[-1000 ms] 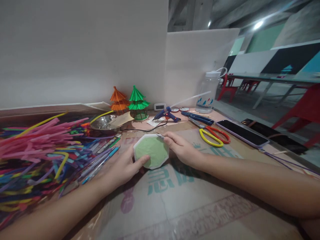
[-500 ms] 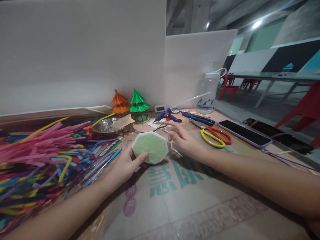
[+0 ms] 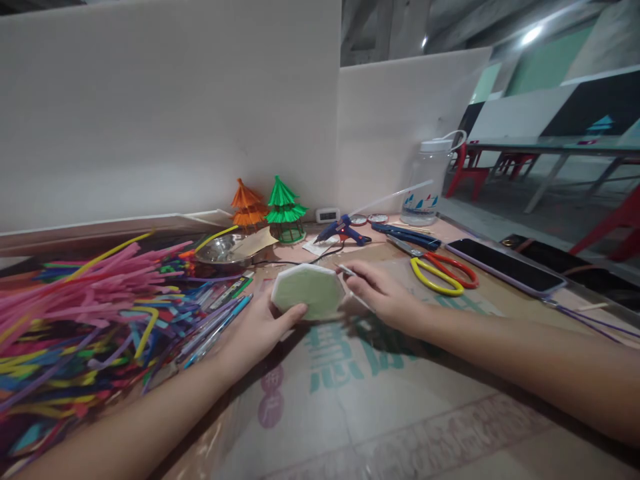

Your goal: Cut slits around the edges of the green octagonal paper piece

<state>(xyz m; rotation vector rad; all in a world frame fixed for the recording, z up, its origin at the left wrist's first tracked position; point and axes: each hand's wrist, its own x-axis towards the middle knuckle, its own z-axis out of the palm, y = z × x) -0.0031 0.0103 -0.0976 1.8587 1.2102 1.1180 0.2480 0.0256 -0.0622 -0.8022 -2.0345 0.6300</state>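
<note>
My left hand grips a white-rimmed, pale green octagonal piece by its near edge, thumb on top, holding it tilted just above the table. My right hand sits right beside the piece, fingers closed around a thin silvery tool whose tip points toward the piece's far right edge. Both forearms rest over the printed cardboard sheet on the table.
A big heap of coloured pipe cleaners and pens fills the left. Behind stand orange and green paper pagodas, a metal bowl, a blue glue gun, yellow-red scissors, blue pliers, a phone, a bottle and white partition boards.
My right hand let its fingers spread half a second ago, then closed again on the thin tool by the piece. The left hand tipped the octagon flatter and lifted it slightly.
</note>
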